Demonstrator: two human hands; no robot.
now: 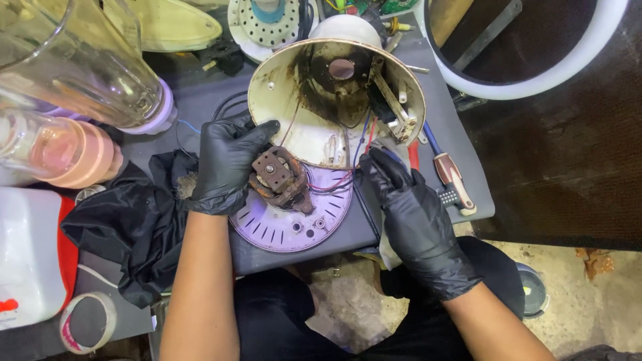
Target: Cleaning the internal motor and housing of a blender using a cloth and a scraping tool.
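Both forearms enter from the bottom edge, hands in black gloves, over a grey tabletop (401, 220).

Landmark: rusty motor (279, 179), lying on a lilac round base plate (294, 224) at the middle of the tabletop.

Far left of the motor: white plastic jug (23, 257) with a red part behind it, and a tape roll (87, 323) below that. Above these, two clear blender jars on their sides, one with a pink collar (83, 155), one with a lilac collar (157, 110).

Just left of the motor: crumpled black cloth (134, 224), touching the wrist of the left hand (227, 167).

Left hand: grip pressed together on the motor, fingers wrapped over its left side and top, thumb underneath not visible.

Just above the motor: cream cone-shaped housing (334, 100) lying on its side, open mouth to the camera, inside blackened and rusty. Red, blue and dark wires (341, 175) run from the housing down to the motor.

Right of the motor: right hand (414, 220), fingertips at the wires near the lower rim of the housing. Grip looks pinched on the wires; cannot tell for certain.

Further right of the motor: screwdriver with red and white handle (451, 180) flat on the tabletop, just beside the right hand. Upper right: large white ring rim (535, 80).
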